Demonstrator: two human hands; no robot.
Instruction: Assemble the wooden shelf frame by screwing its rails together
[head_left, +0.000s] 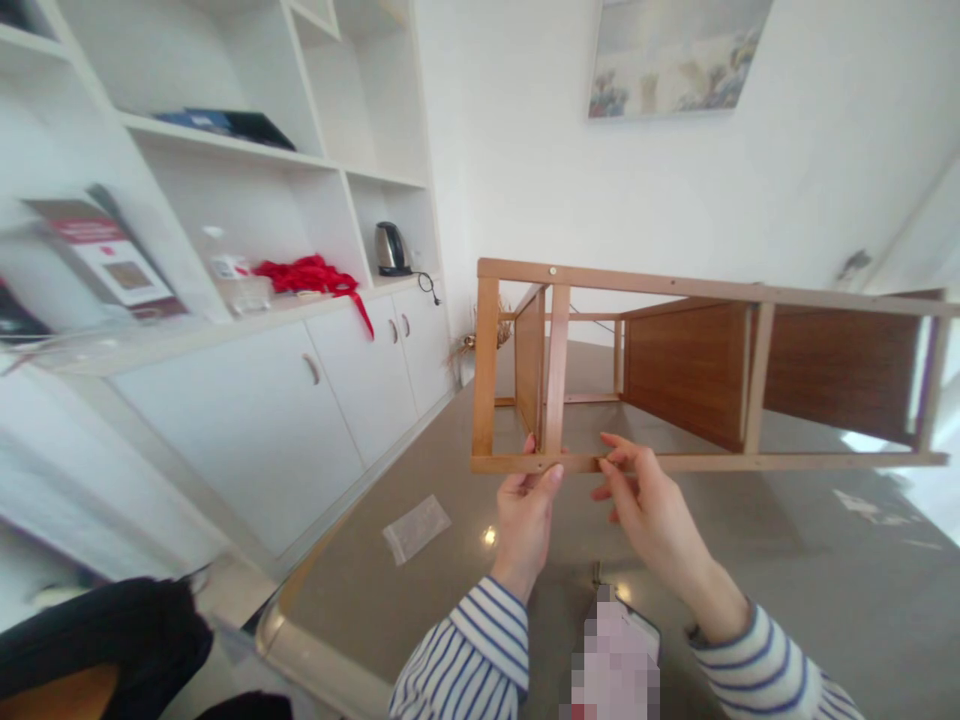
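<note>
A wooden shelf frame (757, 380) lies on its side on the grey table, with brown panels (686, 370) set between its rails. My left hand (529, 510) grips the near rail (570, 464) by the crosspiece, thumb in front and fingertips behind. To its right, my right hand (637, 490) has thumb and fingers brought together at the same rail; anything small in them is too hard to make out. Bolt heads or holes dot the rails, such as a bolt head (553, 271) on the upper one.
On the grey table (337, 570) lie a clear plastic bag (416, 528), a partly blurred-out phone (619, 650) and more plastic wrapping (874, 507) at right. White cabinets (255, 430) line the left, holding a kettle (391, 250), red ribbon (311, 275) and a bottle (232, 270). A dark chair (142, 630) stands at lower left.
</note>
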